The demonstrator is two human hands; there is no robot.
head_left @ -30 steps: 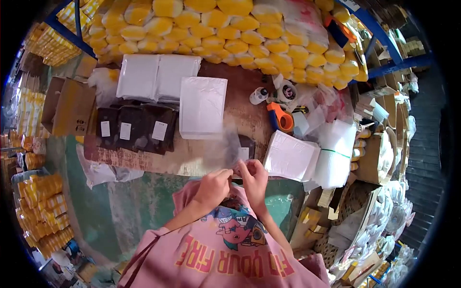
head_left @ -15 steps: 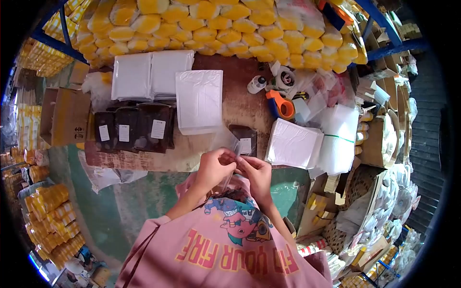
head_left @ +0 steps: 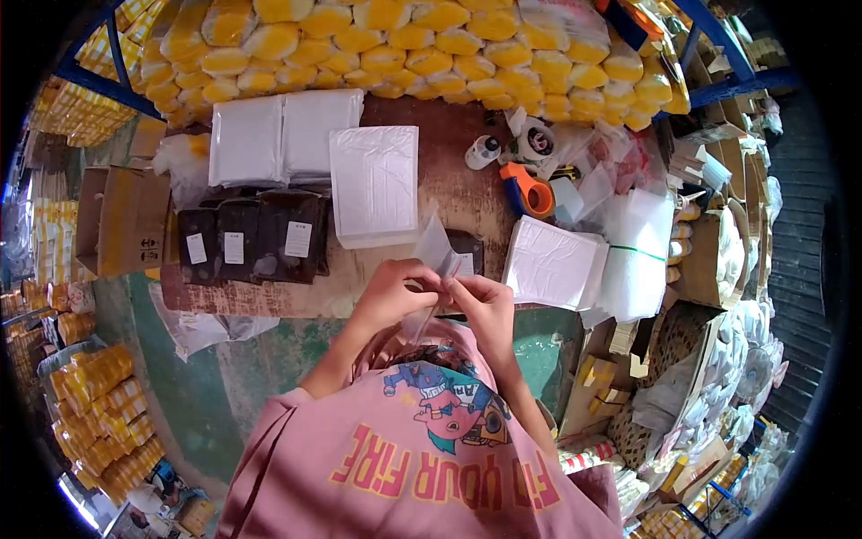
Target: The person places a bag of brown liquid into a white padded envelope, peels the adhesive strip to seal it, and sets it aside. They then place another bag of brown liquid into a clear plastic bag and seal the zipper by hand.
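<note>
A thin clear plastic bag [head_left: 435, 249] is pinched between both of my hands above the table's front edge. My left hand [head_left: 398, 292] has its fingers closed on the bag's left side. On the right side, my right hand [head_left: 480, 303] grips it with thumb and fingertips, close to the left fingertips. Behind the bag lies a dark packet with a white label [head_left: 467, 254], partly hidden by the bag and my right hand. A stack of white padded envelopes [head_left: 374, 184] rests just beyond my left hand.
More white envelopes [head_left: 247, 142] and dark labelled packets [head_left: 292, 235] lie at left. At right are white sheets [head_left: 552, 268], a foam roll [head_left: 637, 269], an orange-and-blue tape dispenser [head_left: 530, 191] and a bottle [head_left: 483, 153]. Yellow packages [head_left: 409, 63] are piled behind.
The bag's upper end now stands up more, pointing away from me. Both hands have shifted slightly and stay close together on it.
</note>
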